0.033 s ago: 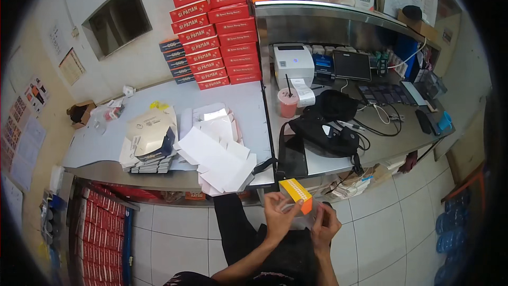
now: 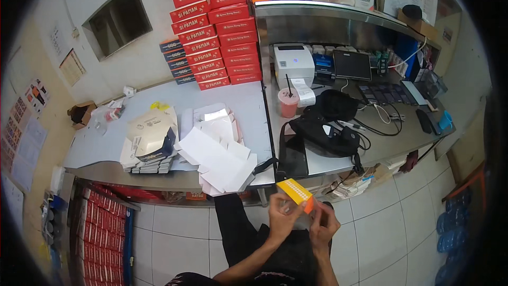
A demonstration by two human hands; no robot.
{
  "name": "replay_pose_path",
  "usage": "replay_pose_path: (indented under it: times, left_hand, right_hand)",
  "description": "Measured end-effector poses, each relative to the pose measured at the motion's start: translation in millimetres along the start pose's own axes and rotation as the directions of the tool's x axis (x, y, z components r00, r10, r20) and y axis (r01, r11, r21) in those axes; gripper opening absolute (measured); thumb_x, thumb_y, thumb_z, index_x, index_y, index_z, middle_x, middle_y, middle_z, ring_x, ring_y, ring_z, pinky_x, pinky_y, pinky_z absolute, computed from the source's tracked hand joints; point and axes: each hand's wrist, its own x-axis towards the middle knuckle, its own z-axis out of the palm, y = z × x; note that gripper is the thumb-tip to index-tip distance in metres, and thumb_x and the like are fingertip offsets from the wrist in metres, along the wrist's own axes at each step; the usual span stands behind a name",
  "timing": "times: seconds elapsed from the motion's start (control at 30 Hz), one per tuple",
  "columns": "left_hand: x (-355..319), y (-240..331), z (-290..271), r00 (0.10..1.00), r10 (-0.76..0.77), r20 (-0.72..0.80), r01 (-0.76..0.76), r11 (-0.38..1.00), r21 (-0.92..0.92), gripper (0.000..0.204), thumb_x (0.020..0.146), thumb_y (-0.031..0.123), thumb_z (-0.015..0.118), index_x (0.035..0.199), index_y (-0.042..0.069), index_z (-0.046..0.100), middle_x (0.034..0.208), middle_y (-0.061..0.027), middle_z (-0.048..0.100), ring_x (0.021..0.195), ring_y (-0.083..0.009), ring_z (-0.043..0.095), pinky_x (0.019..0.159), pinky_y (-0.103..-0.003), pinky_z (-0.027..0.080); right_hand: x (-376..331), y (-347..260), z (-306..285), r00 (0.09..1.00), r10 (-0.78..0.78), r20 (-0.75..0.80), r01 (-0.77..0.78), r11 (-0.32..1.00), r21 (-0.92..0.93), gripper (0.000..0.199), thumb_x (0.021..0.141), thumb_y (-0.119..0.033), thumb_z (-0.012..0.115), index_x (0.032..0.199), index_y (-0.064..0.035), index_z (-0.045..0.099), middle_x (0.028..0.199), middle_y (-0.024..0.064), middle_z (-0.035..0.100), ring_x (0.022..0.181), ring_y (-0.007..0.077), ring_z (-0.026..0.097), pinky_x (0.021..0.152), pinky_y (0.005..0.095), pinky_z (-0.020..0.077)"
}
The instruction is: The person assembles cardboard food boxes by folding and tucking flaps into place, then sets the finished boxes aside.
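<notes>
Risk, largest first. The grey, smooth, flat-topped metal table [image 2: 106, 143] carries a loose fan of white flat-folded card blanks [image 2: 219, 161] at its front edge near the right front corner; several blanks overhang that edge, and in my judgement a knock from a knee or elbow could slide them to the tiled floor [image 2: 174, 233]. The stack of red rectangular cardboard boxes [image 2: 217, 26] at the table's back right corner stands tall in two columns; a bump might topple the upper rows. The pink plastic cup with straw [image 2: 288, 103] stands at the left edge of the adjoining steel counter [image 2: 391, 137], just beside a black fabric bag [image 2: 323, 127]; tugging the bag could tip it.

Smallest: the small yellow-and-orange rectangular card carton [image 2: 296, 193] is off the table, held in the air below its front edge over the person's lap. Left hand [image 2: 281, 217] is curled, fingers closed on the carton's underside; right hand [image 2: 323, 225] is partly closed, fingertips at the orange end. The grip looks light, thin card; it could slip or crease.
</notes>
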Motion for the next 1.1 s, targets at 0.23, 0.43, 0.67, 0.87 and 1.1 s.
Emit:
replay_pose_path:
  times: [0.23,0.43,0.67,0.87,1.1]
  left_hand:
    - [14.2,12.6,-26.5,0.942,0.183,0.282,-0.306,0.813,0.496,0.016,0.094,0.009,0.067,0.099,-0.006,0.068,0.095,-0.0100,0.073,0.091,-0.0150,0.070,0.083,-0.027,0.056]
    - [10.6,31.4,-11.4,0.983,0.077,0.167,-0.124,0.948,0.292,0.016,0.094,0.003,0.065,0.108,-0.005,0.065,0.098,-0.0127,0.072,0.092,-0.0161,0.070,0.083,-0.028,0.056]
    - [16.8,16.0,-20.3,0.977,0.087,0.197,-0.125,0.973,0.194,0.017,0.093,-0.002,0.064,0.110,-0.005,0.064,0.100,-0.0125,0.071,0.093,-0.0154,0.069,0.082,-0.027,0.055]
    - [8.9,22.7,-24.3,0.909,0.212,0.358,-0.362,0.828,0.428,0.011,0.089,-0.001,0.067,0.099,-0.003,0.071,0.096,-0.0130,0.074,0.086,-0.0193,0.072,0.075,-0.031,0.054]
    - [11.3,25.1,-34.0,0.872,0.203,0.445,-0.380,0.854,0.355,0.015,0.090,-0.001,0.066,0.103,-0.004,0.070,0.095,-0.0132,0.074,0.081,-0.0193,0.073,0.070,-0.029,0.055]
  right_hand:
    - [6.5,-5.0,4.4,0.998,-0.039,0.047,0.035,0.995,0.088,0.013,0.086,0.009,0.064,0.099,0.0059,0.066,0.106,0.0196,0.070,0.097,0.0278,0.071,0.083,0.0344,0.0574]
    - [19.9,-28.8,8.7,0.969,-0.236,0.074,0.233,0.972,0.036,0.011,0.085,0.007,0.067,0.096,0.0040,0.068,0.104,0.0188,0.070,0.098,0.0280,0.069,0.086,0.0349,0.0531]
    - [12.8,-16.0,6.4,0.993,-0.107,0.057,0.103,0.992,0.075,0.012,0.087,0.006,0.064,0.098,0.0051,0.068,0.109,0.0184,0.069,0.097,0.0295,0.070,0.086,0.0372,0.0553]
    - [12.1,-34.4,17.4,0.990,-0.138,0.038,0.137,0.990,0.029,0.009,0.091,0.001,0.064,0.096,0.0050,0.069,0.110,0.0169,0.065,0.106,0.0290,0.065,0.091,0.0374,0.0518]
    - [14.1,-32.1,10.6,0.989,-0.101,0.107,0.084,0.984,0.156,0.010,0.093,-0.005,0.063,0.094,0.0038,0.067,0.110,0.0148,0.062,0.109,0.0306,0.062,0.094,0.0391,0.0486]
